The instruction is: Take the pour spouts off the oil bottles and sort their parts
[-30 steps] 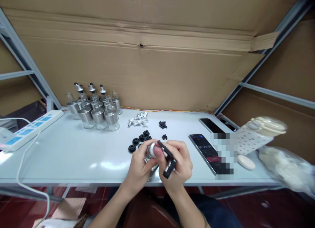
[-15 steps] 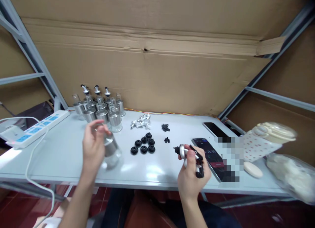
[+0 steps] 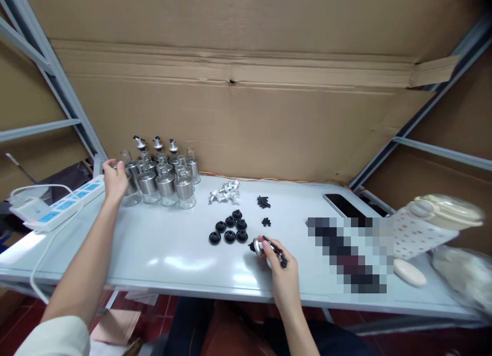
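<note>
At the left end of a cluster of bottles, my left hand [image 3: 115, 181] is closed round the neck of a glass bottle [image 3: 131, 197] with a steel sleeve. The bottle's top is hidden by the fingers. Over the table's front part, my right hand [image 3: 284, 271] grips a silver and black pour spout [image 3: 259, 246], its black stopper end pointing left. Beside that spout lie several black ribbed stoppers [image 3: 229, 236]. Other sleeved bottles [image 3: 165, 184] stand close to the left hand, and 3 at the back carry pour spouts [image 3: 157, 143].
Silver spout parts [image 3: 225, 193], black levers [image 3: 263, 201] and tiny black caps [image 3: 266, 222] lie in small piles. A power strip [image 3: 73, 202] runs along the left. On the right are a phone [image 3: 344, 208], a dotted flask [image 3: 418, 230], a white oval object [image 3: 409, 272] and a plastic bag [image 3: 465, 279].
My left hand has carried the bottle from the table's front back and left to the other bottles. My right hand, still holding the pour spout, has shifted left towards the black stoppers.
</note>
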Demonstrator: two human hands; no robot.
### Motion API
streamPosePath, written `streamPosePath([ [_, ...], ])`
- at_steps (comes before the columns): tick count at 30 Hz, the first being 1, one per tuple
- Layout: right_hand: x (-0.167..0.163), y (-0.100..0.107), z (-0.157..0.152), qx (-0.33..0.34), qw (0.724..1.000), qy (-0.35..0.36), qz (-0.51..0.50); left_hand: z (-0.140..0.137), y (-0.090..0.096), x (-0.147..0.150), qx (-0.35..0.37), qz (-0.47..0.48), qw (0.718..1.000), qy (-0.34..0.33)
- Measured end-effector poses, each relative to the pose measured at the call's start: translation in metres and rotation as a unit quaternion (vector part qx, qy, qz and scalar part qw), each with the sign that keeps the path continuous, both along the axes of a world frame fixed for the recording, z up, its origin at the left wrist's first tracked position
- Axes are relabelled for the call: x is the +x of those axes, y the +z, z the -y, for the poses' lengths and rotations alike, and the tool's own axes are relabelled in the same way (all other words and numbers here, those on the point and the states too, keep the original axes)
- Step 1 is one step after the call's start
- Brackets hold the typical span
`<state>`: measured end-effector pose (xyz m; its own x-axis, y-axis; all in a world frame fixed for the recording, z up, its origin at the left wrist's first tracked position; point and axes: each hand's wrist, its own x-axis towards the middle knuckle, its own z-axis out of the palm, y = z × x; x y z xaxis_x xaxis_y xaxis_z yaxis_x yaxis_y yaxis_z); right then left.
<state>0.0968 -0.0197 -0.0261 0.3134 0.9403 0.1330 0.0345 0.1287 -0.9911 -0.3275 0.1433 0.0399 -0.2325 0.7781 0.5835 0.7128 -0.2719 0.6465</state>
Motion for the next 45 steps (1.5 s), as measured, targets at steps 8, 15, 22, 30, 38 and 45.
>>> streamPosePath([
  [8, 0.0, 0.004, 0.001, -0.038, 0.999, 0.011, 0.009, 0.004, 0.002, 0.02, 0.15, 0.053, 0.972, 0.172],
  [15, 0.0, 0.005, -0.003, -0.026, 0.995, 0.044, 0.08, 0.015, -0.005, 0.055, 0.149, -0.138, 0.962, 0.181],
  [22, -0.001, 0.003, 0.0, -0.004, 0.991, 0.076, 0.108, 0.004, -0.022, 0.028, 0.107, -0.181, 0.963, 0.166],
  [30, -0.004, 0.004, 0.0, 0.015, 0.992, 0.057, 0.111, 0.022, -0.015, 0.088, 0.163, -0.293, 0.942, 0.014],
  [38, -0.003, 0.008, 0.001, 0.008, 0.991, 0.063, 0.118, 0.076, -0.022, 0.202, 0.023, -0.246, 0.926, -0.285],
  [45, 0.014, 0.011, -0.003, 0.074, 0.983, 0.11, 0.126, 0.137, -0.022, 0.268, -0.411, 0.091, 0.776, -0.47],
])
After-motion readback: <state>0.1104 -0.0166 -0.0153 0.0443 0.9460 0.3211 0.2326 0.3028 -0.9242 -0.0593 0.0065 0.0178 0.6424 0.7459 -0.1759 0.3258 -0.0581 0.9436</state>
